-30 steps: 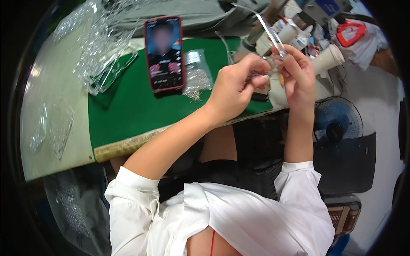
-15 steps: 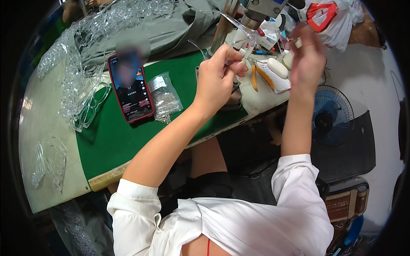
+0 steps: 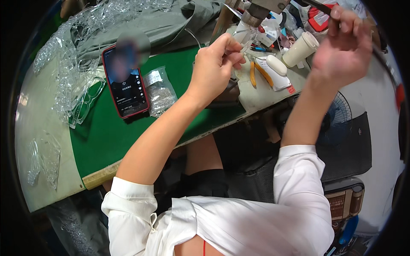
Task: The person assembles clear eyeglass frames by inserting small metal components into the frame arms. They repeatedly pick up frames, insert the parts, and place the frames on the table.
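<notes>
Up near the far edge of the bench, a small clear plastic piece (image 3: 244,39) is pinched between the thumb and fingertips of the left hand (image 3: 215,64), held just under the metal head of a machine (image 3: 259,12). The right hand (image 3: 344,49) is raised to the right of it, its fingers curled shut around a dark lever (image 3: 325,6) that runs down past the wrist.

Just beyond the left hand, orange-handled pliers (image 3: 260,72) lie on a pale pad beside a white oval object (image 3: 276,65) and a white paper cup (image 3: 301,48) lying on its side. Left of the forearm, a green mat (image 3: 111,136) covers the bench; on it rest a red-cased phone (image 3: 124,81) with its screen lit and, touching its right edge, a clear bag of small parts (image 3: 160,91). A heap of clear plastic frames (image 3: 72,81) lies along the mat's left border, spreading onto a grey cloth (image 3: 171,19) at the back. The bare bench top (image 3: 38,128) to the left is pale beige, with a few more clear pieces near its edge. Below the bench on the right stands a dark fan (image 3: 341,128).
</notes>
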A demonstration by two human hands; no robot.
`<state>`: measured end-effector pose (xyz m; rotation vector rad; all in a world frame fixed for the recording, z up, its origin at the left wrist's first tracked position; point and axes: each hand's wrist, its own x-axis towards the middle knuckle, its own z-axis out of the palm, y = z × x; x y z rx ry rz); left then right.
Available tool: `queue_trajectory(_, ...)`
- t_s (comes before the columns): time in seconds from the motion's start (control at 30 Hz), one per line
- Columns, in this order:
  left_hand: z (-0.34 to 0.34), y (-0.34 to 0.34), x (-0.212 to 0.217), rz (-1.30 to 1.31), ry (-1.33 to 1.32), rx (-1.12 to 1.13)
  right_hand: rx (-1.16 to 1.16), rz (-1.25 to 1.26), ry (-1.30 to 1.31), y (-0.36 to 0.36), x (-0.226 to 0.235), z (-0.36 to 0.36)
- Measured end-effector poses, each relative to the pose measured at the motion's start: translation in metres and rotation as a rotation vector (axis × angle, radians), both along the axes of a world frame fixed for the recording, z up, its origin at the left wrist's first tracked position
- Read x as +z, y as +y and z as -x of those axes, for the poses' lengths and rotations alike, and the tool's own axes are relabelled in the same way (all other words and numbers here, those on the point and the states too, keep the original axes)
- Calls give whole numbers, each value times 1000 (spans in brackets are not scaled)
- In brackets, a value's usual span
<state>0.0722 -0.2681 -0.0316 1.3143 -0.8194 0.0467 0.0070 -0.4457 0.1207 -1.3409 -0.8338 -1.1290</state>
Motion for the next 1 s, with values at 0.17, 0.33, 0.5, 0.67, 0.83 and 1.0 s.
queue_trajectory(0.17, 20, 59, 19, -295, -146, 68, -392, -35, -4, 31, 2, -9)
queue_trajectory(0.33, 91, 169, 8, -298, -44, -142, -209, 543, 556, 106, -153, 26)
queue_trajectory(0.5, 118, 272, -17, -519, -183, 435, -212, 1150, 583, 151, -207, 31)
queue_trajectory(0.67, 128, 297, -22, -518, -36, 614, -267, 1145, 520, 143, -213, 32)
queue_trajectory(0.83, 130, 301, -20, -543, -9, 628, -275, 1108, 519, 139, -209, 36)
queue_trajectory(1.0, 122, 317, -10, -761, -246, 797, -265, 972, 680, 145, -213, 39)
